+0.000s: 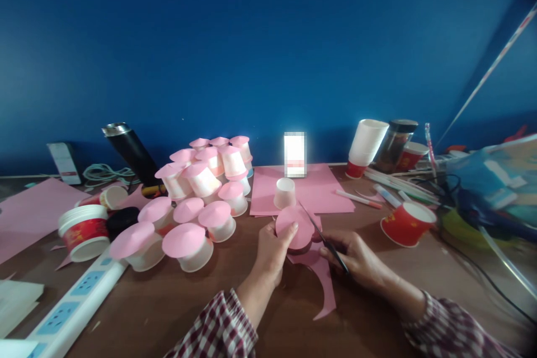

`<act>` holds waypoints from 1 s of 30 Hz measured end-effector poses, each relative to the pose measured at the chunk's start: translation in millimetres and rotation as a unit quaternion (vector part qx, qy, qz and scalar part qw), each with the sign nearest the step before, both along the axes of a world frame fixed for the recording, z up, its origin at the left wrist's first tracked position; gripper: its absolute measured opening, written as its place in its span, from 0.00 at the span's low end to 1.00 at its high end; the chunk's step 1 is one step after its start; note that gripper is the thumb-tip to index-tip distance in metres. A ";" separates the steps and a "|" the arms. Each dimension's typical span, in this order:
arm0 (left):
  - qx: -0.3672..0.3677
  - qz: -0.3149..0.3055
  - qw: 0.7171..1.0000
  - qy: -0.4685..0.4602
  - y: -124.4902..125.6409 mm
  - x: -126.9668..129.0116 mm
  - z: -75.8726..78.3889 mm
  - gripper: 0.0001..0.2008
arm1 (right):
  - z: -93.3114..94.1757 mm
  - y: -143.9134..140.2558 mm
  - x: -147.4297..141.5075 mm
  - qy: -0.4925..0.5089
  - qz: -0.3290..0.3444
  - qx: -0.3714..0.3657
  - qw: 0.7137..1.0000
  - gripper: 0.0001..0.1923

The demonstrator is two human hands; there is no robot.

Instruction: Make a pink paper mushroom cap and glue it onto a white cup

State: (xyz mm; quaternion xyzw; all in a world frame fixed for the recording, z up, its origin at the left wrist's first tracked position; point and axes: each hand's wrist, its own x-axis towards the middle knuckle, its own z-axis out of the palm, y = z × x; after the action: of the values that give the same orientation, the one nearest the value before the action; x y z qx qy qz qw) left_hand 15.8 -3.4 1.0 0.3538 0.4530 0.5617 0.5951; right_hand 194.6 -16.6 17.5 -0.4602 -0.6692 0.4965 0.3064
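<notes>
Held a pink disc [301, 219] apparently just above the table [168, 307], well in from its back edge. Had the left hand [271, 251] closed in a pinch over the near-left rim, with the thumb on top, reaching inward, and any fingers beneath out of sight. Looked like thin paper, light and bendy, apt to crease under a hard squeeze; seemed best taken lightly by the rim, clear of the blades. Had the right hand [356, 260] curled round the handles of the scissors [330, 248], with the blades by the disc's right rim; could not tell how far apart. Saw an offcut [327, 285] below, curving toward the table's front. Found a white cup [285, 194] behind, on pink sheets [262, 187]; cone-topped cups [202, 176] to the left; a red cup [405, 225] to the right, and stacked cups [367, 142] near the back edge.
</notes>
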 end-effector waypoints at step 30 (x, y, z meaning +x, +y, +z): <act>0.024 0.039 0.997 -0.054 0.3 -5.4 8.8 0.18 | 1.4 -5.1 0.5 0.211 0.030 -0.059 0.975 0.24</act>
State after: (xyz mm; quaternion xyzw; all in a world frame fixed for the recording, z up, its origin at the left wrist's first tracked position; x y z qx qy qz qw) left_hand 10.4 -3.1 9.8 0.3193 0.4200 0.6137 0.5874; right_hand 195.0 -21.8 18.9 -0.3420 -0.5729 0.6297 0.3978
